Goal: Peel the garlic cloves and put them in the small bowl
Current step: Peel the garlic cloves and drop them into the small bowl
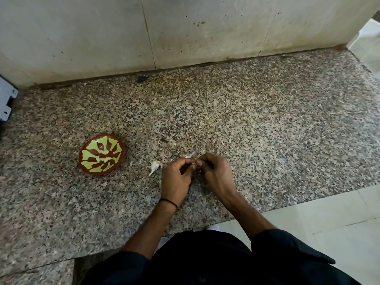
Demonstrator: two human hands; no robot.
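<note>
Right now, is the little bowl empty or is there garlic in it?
Not empty. Two pale pieces, probably peeled cloves, lie inside the small bowl on its green pattern.

- a speckled granite counter [267,120] in brown, grey and black fills most of the view.
- at its far side stands a wall [82,38] of pale stone slabs with thin vertical seams [149,33].
- dark spots [197,23] mark the wall's middle, and a dark grime line [205,63] follows its joint with the counter.
- pale glossy floor tiles [339,223] lie at the near right.
- a grey and white object [6,103] pokes in at the left edge.
- the light is soft and even.
</note>
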